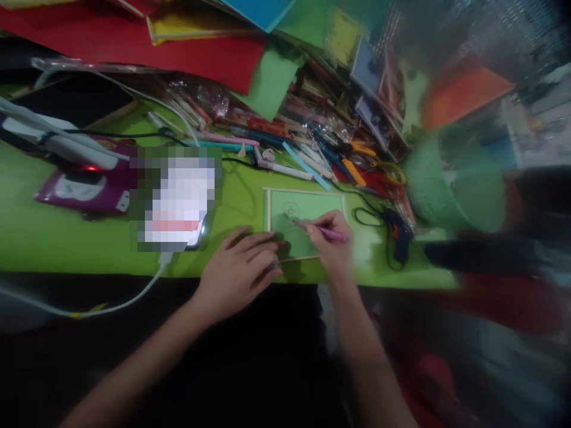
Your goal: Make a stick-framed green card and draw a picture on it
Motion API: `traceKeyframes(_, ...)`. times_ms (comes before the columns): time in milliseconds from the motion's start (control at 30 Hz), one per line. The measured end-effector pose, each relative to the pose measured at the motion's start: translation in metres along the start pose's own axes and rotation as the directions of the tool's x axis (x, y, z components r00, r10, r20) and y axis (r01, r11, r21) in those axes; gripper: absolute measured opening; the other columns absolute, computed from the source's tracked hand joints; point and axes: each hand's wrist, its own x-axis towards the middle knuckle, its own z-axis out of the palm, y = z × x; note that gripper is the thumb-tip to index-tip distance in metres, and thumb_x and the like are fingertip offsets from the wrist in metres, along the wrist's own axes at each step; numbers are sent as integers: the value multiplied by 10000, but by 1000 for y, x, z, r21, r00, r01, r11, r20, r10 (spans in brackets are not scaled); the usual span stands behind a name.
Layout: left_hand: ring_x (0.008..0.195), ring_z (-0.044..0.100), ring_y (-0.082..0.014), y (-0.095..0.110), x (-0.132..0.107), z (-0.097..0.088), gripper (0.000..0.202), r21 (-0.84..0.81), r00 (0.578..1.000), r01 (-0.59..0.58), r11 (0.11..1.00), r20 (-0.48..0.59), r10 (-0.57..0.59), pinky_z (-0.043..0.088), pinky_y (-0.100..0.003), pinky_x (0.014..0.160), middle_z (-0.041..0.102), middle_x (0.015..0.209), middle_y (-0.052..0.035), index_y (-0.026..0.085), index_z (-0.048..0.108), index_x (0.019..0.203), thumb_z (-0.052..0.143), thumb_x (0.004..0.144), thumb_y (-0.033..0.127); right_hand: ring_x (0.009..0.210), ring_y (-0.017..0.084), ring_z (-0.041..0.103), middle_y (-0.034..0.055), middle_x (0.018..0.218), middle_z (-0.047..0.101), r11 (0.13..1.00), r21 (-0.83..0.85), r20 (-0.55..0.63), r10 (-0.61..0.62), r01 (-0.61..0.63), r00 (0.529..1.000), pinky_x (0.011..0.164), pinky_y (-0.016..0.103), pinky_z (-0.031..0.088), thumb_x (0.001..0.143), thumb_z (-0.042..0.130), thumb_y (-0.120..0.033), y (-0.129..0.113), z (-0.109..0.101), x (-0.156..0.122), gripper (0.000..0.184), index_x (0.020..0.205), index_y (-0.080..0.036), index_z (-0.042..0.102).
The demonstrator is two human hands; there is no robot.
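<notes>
A pale green card edged with thin wooden strips lies on the green table. Round line marks, one circle inside another, show in its upper left part. My right hand is closed around a pink-purple pen, its tip at or just above the card below these marks. At the card's lower left corner rests my left hand, palm down and fingers stretched out. Its fingertips reach the card's edge and hide part of it. Left of that hand lies a lit phone with a blurred screen and a white cable plugged in.
A purple power strip with a red light sits at the left. Pens, scissors and wooden sticks are heaped behind the card, below coloured paper sheets. To the right are a hot glue gun and a green bowl.
</notes>
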Motion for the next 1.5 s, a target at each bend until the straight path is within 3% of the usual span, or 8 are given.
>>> traceKeyframes(1500,1305,655,-283,1,0,0,213,10,1000,-2,1000,-3,2,418,-550,1148,781,1238,-12,235,642,956,497,1074,338,631,123,607,-59,684,623,1000,-11,22,3,-2,1000,588,264,499,808,702,-287,-1,0,0,122,790,-239,592)
